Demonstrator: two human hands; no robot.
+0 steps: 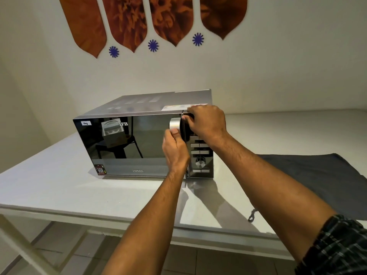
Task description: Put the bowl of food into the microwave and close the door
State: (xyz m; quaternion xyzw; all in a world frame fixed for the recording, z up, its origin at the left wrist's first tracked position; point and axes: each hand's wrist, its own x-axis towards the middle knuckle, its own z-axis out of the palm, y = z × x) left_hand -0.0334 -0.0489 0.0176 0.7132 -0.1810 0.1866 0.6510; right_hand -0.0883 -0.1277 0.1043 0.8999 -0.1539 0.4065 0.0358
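A dark mirrored microwave (129,147) stands on the white table (59,185) with its door flush against the body. My left hand (174,149) is wrapped around the lower part of the silver door handle (174,124). My right hand (206,122) rests curled on the top right front corner of the microwave, above the control panel (200,153), pressing against it. No bowl of food shows anywhere in view; the mirrored door hides the inside.
A dark grey cloth (317,181) lies on the table to the right of the microwave. The table's front edge (119,217) runs close below my arms. A white wall with brown decorations (151,22) stands behind.
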